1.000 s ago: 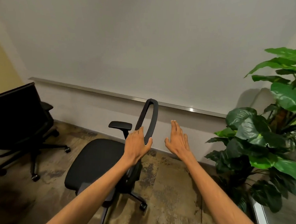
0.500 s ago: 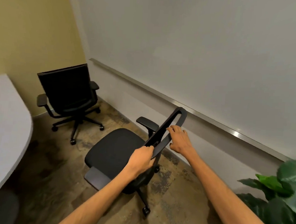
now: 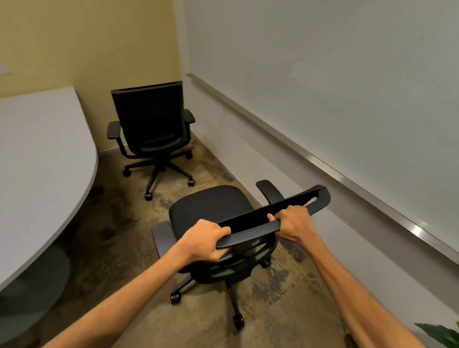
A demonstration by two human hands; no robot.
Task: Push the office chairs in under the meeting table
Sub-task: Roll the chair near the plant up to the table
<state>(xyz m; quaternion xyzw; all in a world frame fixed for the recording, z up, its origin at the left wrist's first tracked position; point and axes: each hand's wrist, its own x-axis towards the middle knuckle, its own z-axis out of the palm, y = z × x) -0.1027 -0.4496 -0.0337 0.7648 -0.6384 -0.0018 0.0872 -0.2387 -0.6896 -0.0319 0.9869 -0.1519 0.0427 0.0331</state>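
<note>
A black office chair [image 3: 213, 207] on castors stands just ahead of me, its backrest seen edge-on from above. My left hand [image 3: 205, 240] grips the near end of the backrest's top rail. My right hand [image 3: 293, 221] grips the same rail further along, toward the wall. The white meeting table [image 3: 34, 169] with a rounded edge fills the left side, apart from this chair. A second black office chair [image 3: 151, 124] stands in the far corner, away from the table.
A whiteboard with a metal ledge [image 3: 330, 163] runs along the right wall close to the chair. The table's dark round base [image 3: 30, 293] sits at lower left. Plant leaves [image 3: 451, 342] show at the bottom right. Mottled floor lies between chair and table.
My right hand has closed on the backrest rail beside the left. The view has swung left, bringing the table and far chair into sight, and the chair has turned with it.
</note>
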